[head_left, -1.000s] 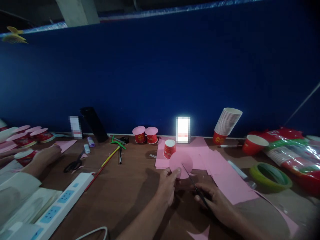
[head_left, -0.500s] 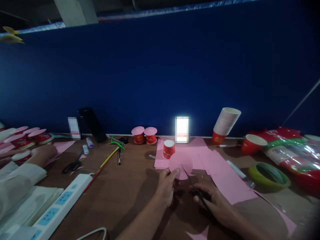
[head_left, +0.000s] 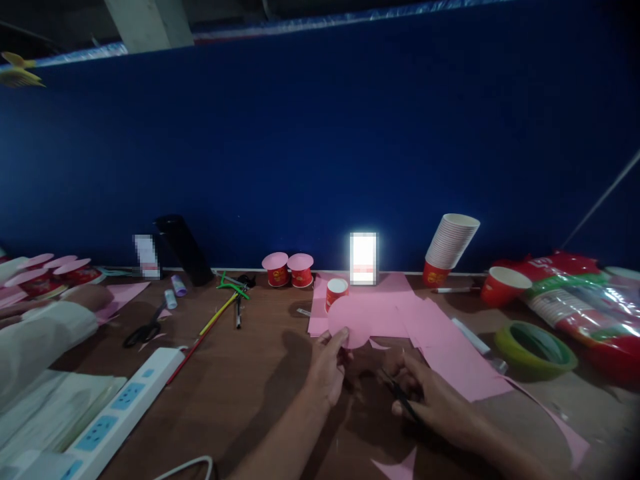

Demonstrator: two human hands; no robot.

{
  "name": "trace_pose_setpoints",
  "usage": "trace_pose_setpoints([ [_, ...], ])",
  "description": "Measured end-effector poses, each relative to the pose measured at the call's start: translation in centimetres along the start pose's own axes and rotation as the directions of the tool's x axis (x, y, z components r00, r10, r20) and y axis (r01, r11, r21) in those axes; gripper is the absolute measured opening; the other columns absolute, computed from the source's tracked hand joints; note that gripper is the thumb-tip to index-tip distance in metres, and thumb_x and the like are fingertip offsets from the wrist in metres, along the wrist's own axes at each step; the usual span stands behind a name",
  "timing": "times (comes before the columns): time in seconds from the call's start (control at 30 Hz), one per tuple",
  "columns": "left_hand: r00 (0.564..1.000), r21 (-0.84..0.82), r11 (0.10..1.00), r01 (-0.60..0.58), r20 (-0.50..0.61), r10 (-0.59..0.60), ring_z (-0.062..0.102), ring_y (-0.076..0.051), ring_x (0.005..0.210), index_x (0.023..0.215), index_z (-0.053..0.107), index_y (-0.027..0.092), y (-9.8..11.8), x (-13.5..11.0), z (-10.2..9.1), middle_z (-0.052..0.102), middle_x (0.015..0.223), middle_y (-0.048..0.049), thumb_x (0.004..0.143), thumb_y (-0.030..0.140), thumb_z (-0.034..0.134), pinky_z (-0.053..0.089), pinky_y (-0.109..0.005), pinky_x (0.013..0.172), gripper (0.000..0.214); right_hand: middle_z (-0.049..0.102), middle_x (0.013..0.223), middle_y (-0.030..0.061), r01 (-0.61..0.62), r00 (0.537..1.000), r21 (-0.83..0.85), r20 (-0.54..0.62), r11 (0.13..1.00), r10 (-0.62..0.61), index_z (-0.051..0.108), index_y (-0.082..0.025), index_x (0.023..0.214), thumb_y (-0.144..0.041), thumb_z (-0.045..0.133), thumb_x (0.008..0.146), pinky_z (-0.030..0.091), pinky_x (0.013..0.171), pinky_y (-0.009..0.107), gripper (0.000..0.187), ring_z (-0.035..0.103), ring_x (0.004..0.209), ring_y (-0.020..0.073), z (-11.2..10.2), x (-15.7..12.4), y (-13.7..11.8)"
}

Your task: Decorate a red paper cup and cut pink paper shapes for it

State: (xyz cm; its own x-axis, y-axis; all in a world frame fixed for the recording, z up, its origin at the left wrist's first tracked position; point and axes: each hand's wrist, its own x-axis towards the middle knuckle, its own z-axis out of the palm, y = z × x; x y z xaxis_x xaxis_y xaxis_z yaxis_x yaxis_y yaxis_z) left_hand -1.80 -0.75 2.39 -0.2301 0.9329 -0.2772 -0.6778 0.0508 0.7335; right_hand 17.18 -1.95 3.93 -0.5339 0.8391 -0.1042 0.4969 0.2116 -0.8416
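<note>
Between the thumb and fingers of my left hand (head_left: 327, 367) is a round pink paper disc (head_left: 353, 321), held up by its lower left edge. My right hand (head_left: 430, 397) is closed around dark scissors (head_left: 401, 395), whose blades point toward the left, a little below and apart from the disc. Just behind the disc stands a red paper cup (head_left: 336, 292), its lower part covered by the paper. Pink paper sheets (head_left: 395, 313) lie under and behind the cup. A pink paper scrap (head_left: 400, 465) is on the table near my right forearm.
Two red cups topped with pink discs (head_left: 288, 270) stand at the back. A stack of cups (head_left: 450, 247), green tape (head_left: 535, 350) and a plastic cup package (head_left: 570, 300) are on the right. A power strip (head_left: 120, 407) and another person's sleeve (head_left: 55, 337) are on the left.
The pink disc has shifted left and slightly up in my left hand. The scissors, which overlapped the disc before, are now apart from it.
</note>
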Motion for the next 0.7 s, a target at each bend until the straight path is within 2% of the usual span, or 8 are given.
trace_pose_setpoints([
  [0.13, 0.999, -0.05, 0.999, -0.002, -0.051, -0.001, 0.048, -0.004, 0.044, 0.064, 0.058, 0.014, 0.6, 0.1, 0.0, 0.055, 0.053, 0.006, 0.052, 0.024, 0.079, 0.037, -0.015, 0.043, 0.026, 0.058, 0.062, -0.004, -0.052, 0.994, -0.325, -0.112, 0.944, 0.017, 0.046, -0.023, 0.073, -0.024, 0.062, 0.067, 0.031, 0.051, 0.023, 0.017, 0.051, 0.056, 0.0148, -1.3, 0.0, 0.6],
  [0.23, 0.998, -0.038, 0.999, 0.007, -0.061, -0.009, 0.05, -0.004, 0.046, 0.067, 0.059, 0.013, 0.6, 0.1, 0.0, 0.057, 0.055, 0.0049, 0.052, 0.024, 0.079, 0.038, -0.015, 0.043, 0.028, 0.063, 0.071, 0.0001, -0.058, 0.987, -0.477, -0.161, 0.877, -0.022, 0.051, -0.023, 0.078, -0.023, 0.058, 0.069, 0.034, 0.057, 0.026, 0.012, 0.057, 0.066, 0.019, -2.2, 0.0, 1.0],
  [0.37, 0.999, -0.006, 1.0, 0.014, -0.05, -0.014, 0.05, -0.004, 0.046, 0.069, 0.06, 0.013, 0.4, 0.1, 0.0, 0.059, 0.058, 0.0037, 0.051, 0.023, 0.08, 0.039, -0.015, 0.043, 0.029, 0.066, 0.087, 0.0062, -0.119, 0.968, -0.516, -0.25, 0.848, -0.016, 0.053, -0.021, 0.104, -0.024, 0.052, 0.074, 0.039, 0.065, 0.03, 0.03, 0.06, 0.079, 0.0239, -2.6, 0.1, 1.6],
  [0.43, 0.999, 0.012, 1.0, 0.017, -0.041, -0.016, 0.049, -0.004, 0.046, 0.069, 0.06, 0.013, 0.3, 0.1, 0.0, 0.059, 0.059, 0.0034, 0.051, 0.024, 0.08, 0.039, -0.015, 0.043, 0.03, 0.066, 0.092, 0.0077, -0.111, 0.962, -0.519, -0.271, 0.847, -0.04, 0.052, -0.021, 0.111, -0.024, 0.05, 0.077, 0.041, 0.069, 0.032, 0.034, 0.06, 0.084, 0.0246, -2.5, 0.2, 1.9],
  [0.57, 1.0, 0.063, 0.998, 0.007, 0.004, -0.007, 0.048, -0.004, 0.047, 0.072, 0.062, 0.013, 0.1, -0.1, -0.1, 0.06, 0.06, 0.0025, 0.052, 0.026, 0.08, 0.038, -0.016, 0.043, 0.03, 0.062, 0.1, 0.0093, -0.053, 0.962, -0.575, -0.249, 0.817, -0.113, 0.057, -0.021, 0.111, -0.022, 0.052, 0.078, 0.043, 0.077, 0.034, 0.033, 0.058, 0.089, 0.0245, -2.4, 0.3, 2.1],
  [0.7, 0.998, 0.111, 0.993, 0.03, 0.047, -0.035, 0.049, -0.005, 0.049, 0.075, 0.064, 0.013, -0.2, -0.3, -0.1, 0.062, 0.063, 0.0007, 0.053, 0.026, 0.08, 0.038, -0.016, 0.045, 0.03, 0.059, 0.096, 0.0108, -0.04, 0.971, -0.678, -0.2, 0.734, -0.131, 0.062, -0.02, 0.106, -0.02, 0.052, 0.079, 0.043, 0.076, 0.037, 0.029, 0.055, 0.087, 0.0263, -2.6, 0.4, 2.2],
])
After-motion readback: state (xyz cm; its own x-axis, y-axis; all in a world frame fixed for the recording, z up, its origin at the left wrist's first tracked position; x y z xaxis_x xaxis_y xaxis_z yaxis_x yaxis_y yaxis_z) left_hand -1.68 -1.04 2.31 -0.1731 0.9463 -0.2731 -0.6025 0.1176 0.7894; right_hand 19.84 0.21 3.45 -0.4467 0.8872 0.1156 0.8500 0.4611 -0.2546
